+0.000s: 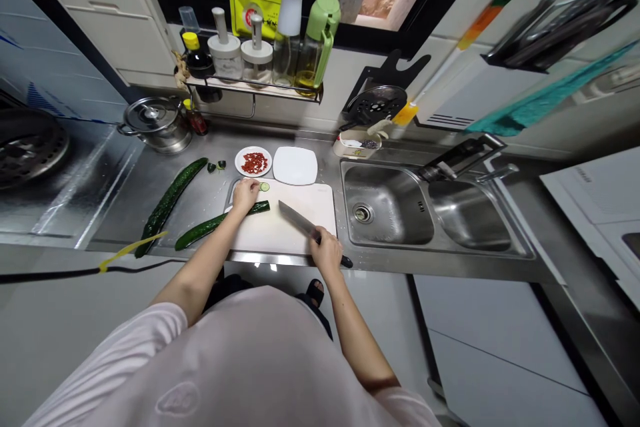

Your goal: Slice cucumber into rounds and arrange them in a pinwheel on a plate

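My right hand (327, 252) is wrapped round the black handle of a kitchen knife (297, 217), its blade pointing up and left over the white cutting board (295, 240). My left hand (245, 195) is closed near the board's top left, its fingertips pinching the edge of a pale green cucumber slice (265, 187). Under my left wrist lies a cucumber (199, 232) with a cut end on the board. Its other end reaches past the board's left edge. Another whole cucumber (171, 205) rests on the steel counter further left.
Behind the board stand a plate (240, 163) of chopped red pieces and a white square plate (295, 165). Dark green cucumber ends (217, 165) lie by the whole cucumber. A double sink (390, 207) is to the right. A lidded pot (156, 123) stands back left, below a condiment shelf (255, 88).
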{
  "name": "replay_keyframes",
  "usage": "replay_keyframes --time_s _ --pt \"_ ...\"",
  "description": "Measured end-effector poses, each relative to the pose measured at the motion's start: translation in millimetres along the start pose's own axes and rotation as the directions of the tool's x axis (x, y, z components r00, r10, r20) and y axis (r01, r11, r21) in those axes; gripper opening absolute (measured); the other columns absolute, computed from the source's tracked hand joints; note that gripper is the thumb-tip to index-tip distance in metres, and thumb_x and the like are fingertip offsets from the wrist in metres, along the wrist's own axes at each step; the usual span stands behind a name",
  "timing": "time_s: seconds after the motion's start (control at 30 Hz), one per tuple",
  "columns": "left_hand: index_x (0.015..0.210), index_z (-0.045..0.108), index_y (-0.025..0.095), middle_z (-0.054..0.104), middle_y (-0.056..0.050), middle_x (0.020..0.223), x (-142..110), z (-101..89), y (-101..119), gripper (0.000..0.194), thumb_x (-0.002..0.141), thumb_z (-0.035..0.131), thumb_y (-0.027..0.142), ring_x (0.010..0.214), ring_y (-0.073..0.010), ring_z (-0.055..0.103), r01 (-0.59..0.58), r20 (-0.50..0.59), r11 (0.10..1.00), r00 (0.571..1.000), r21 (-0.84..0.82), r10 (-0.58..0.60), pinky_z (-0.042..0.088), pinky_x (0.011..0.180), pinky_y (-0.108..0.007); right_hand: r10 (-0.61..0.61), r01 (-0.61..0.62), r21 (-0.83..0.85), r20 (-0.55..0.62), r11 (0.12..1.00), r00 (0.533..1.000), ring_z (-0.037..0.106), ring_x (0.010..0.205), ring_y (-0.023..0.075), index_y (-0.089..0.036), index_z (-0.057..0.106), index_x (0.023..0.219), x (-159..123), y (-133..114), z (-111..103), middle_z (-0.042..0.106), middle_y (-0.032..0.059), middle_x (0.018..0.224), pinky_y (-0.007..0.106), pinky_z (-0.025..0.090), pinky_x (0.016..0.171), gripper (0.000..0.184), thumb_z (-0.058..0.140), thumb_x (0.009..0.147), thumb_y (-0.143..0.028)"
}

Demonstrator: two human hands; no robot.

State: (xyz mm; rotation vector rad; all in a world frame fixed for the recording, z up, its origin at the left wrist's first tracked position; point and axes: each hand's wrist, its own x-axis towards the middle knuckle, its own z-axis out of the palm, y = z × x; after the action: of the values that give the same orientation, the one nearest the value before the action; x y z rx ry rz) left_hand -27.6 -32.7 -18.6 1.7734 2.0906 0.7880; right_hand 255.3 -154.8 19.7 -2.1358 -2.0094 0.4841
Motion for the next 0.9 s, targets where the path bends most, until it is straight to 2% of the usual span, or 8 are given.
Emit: replay_keyframes --time_s 0.17,0.3,0.4,0.5,0.73,0.9 --pt "0.097 0.07 0.021 0.067 -0.007 0.093 -26.0 -13.5 -3.8 0.023 0.085 0.052 0.026 0.093 -0.0233 0.058 -0.061 -0.005 0.998 0.998 -0.021 0.061 0.044 0.089 -0.035 0.037 -0.051 0.163 0.089 0.985 0.995 0.062 0.089 0.0184 -0.022 0.06 0.117 3.1 -5.4 2.0 0.07 0.0045 0.096 0.024 0.037 0.074 0.032 0.041 0.093 -0.033" --pt "0.099 0.07 0.022 0.066 -0.007 0.1 -45.0 -18.4 1.2 0.024 0.088 0.051 0.032 0.099 -0.0244 0.056 -0.141 0.015 0.99 0.99 -0.022 0.141 0.043 0.093 -0.038 -0.052 0.022 0.197 0.147 0.98 0.988 0.062 0.088 0.0172 -0.021 0.062 0.112 7.9 -15.1 5.2 0.07 0.0035 0.097 0.022 0.037 0.071 0.03 0.04 0.094 -0.029" --pt "0.1 0.07 0.023 0.066 -0.007 0.1 -54.3 -19.3 7.0 0.026 0.089 0.05 0.035 0.101 -0.0243 0.055 -0.195 0.052 0.981 0.979 -0.017 0.196 0.043 0.093 -0.038 -0.141 0.109 0.159 0.209 0.981 0.968 0.062 0.084 0.0169 -0.02 0.063 0.107 10.0 -26.4 5.5 0.071 0.0038 0.093 0.022 0.035 0.069 0.028 0.04 0.095 -0.032" --pt "0.1 0.07 0.024 0.065 -0.007 0.1 -58.3 -19.4 10.7 0.026 0.09 0.049 0.036 0.101 -0.0234 0.055 -0.229 0.086 0.973 0.969 -0.024 0.23 0.042 0.094 -0.038 -0.168 0.156 0.068 0.259 0.985 0.951 0.062 0.083 0.0174 -0.019 0.063 0.103 10.2 -39.1 4.2 0.07 0.0052 0.09 0.023 0.034 0.068 0.028 0.039 0.097 -0.033" --pt "0.1 0.071 0.024 0.065 -0.007 0.101 -57.7 -18.1 7.9 0.027 0.092 0.048 0.036 0.101 -0.0215 0.055 -0.287 0.13 0.956 0.947 -0.063 0.293 0.042 0.094 -0.036 -0.165 0.17 0.009 0.305 0.985 0.938 0.063 0.086 0.0186 -0.018 0.06 0.104 11.2 -54.9 3.3 0.07 0.0073 0.093 0.024 0.034 0.069 0.026 0.038 0.096 -0.029" --pt "0.1 0.071 0.024 0.066 -0.006 0.103 -57.0 -16.4 5.7 0.027 0.092 0.048 0.037 0.101 -0.0212 0.056 -0.299 0.144 0.951 0.941 -0.073 0.307 0.042 0.094 -0.036 -0.157 0.163 0.002 0.288 0.987 0.945 0.063 0.088 0.0202 -0.018 0.056 0.115 11.4 -60.0 4.1 0.07 0.008 0.094 0.025 0.035 0.07 0.027 0.04 0.095 -0.026"
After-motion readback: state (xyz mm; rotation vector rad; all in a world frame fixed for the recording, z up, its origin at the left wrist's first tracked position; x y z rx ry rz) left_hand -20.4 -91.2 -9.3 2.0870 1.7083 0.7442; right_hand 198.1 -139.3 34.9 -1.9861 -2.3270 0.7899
